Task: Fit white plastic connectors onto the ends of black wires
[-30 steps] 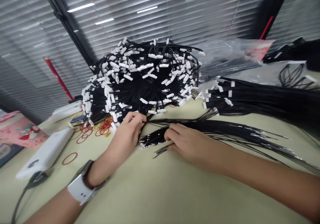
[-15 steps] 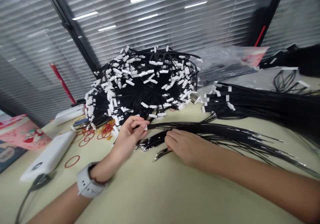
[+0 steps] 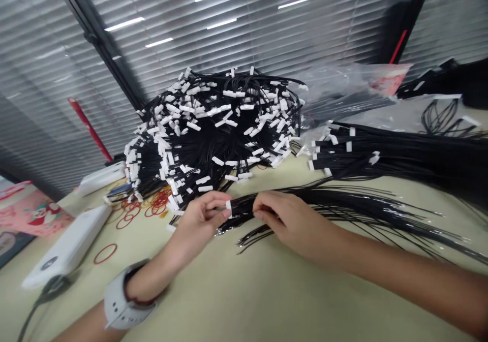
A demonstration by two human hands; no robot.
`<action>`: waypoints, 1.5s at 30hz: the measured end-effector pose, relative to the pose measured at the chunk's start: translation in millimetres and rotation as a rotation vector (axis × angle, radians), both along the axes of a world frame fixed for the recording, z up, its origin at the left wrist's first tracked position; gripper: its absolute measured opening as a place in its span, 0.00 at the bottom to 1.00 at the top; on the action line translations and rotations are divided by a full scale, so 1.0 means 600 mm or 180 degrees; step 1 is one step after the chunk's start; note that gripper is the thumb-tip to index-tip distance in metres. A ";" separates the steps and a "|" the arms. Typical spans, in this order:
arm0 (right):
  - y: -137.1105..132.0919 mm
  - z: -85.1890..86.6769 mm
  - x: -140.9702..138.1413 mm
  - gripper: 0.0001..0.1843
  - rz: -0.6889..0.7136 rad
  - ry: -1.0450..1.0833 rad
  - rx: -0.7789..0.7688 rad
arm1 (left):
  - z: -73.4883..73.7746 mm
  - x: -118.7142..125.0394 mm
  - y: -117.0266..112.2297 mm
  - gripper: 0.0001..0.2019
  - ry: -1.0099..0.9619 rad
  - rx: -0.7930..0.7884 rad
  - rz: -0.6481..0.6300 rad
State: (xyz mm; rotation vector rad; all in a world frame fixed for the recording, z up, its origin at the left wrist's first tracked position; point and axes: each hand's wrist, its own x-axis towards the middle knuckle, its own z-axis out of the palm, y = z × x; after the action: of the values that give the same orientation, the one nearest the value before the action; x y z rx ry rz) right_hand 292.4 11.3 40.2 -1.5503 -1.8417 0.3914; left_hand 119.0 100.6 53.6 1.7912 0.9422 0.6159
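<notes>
Between the thumb and fingers of my left hand (image 3: 204, 217) is a small white connector (image 3: 229, 208) with black wires running out of it to the right. My right hand (image 3: 287, 220) has its fingers curled down over the loose black wires (image 3: 335, 202), a short way right of the connector. What exactly its fingertips pinch is hidden. Bare silvery ends show at both ends of this loose bundle. Some separate wire ends (image 3: 253, 236) stick out below my right hand.
Behind my hands rises a big heap of black cables with white connectors (image 3: 224, 144). More such cables (image 3: 400, 149) lie at right, near clear plastic bags (image 3: 335, 98). Rubber bands (image 3: 105, 254), a white power strip (image 3: 68, 248) and a pink bag (image 3: 34, 210) are at left.
My left hand has shifted slightly right and down, and the white connector shows more clearly. My right hand has moved a little right, its fingers now nearer the wires behind the connector.
</notes>
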 end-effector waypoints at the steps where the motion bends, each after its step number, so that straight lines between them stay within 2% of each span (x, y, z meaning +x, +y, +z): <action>1: 0.000 0.000 -0.001 0.08 -0.0137 0.0060 -0.0014 | -0.003 0.000 -0.002 0.09 0.0084 0.0184 -0.0055; 4: 0.001 0.001 -0.005 0.08 -0.0413 0.0228 -0.0002 | -0.009 0.002 -0.010 0.10 0.0170 0.0665 -0.0160; 6: 0.000 0.001 -0.006 0.08 -0.0481 0.0322 -0.0028 | -0.011 0.003 -0.014 0.11 0.0130 0.0783 -0.0201; 8: -0.001 0.001 -0.006 0.08 -0.0515 0.0352 -0.0069 | -0.010 0.005 -0.017 0.11 0.0035 0.0676 -0.0256; 11: -0.003 0.001 -0.005 0.08 -0.0564 0.0333 -0.0059 | -0.008 0.006 -0.017 0.11 -0.0179 0.0237 -0.0351; 17: -0.001 0.001 -0.002 0.08 -0.0425 0.0327 0.0025 | -0.007 0.006 -0.018 0.11 -0.0327 -0.0310 -0.0273; 32: 0.002 0.006 0.004 0.11 -0.0138 0.0047 0.0134 | -0.005 0.005 -0.014 0.07 -0.0445 -0.0579 -0.0316; 45: -0.001 0.004 0.004 0.10 -0.0221 0.0194 0.0125 | -0.006 0.004 -0.014 0.09 -0.0418 -0.0780 -0.0216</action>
State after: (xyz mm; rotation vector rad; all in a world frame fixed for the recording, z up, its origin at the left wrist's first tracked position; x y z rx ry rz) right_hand 294.7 10.8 42.8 -1.5542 -1.7343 0.3644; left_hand 121.7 92.5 50.0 1.5395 0.8266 0.5436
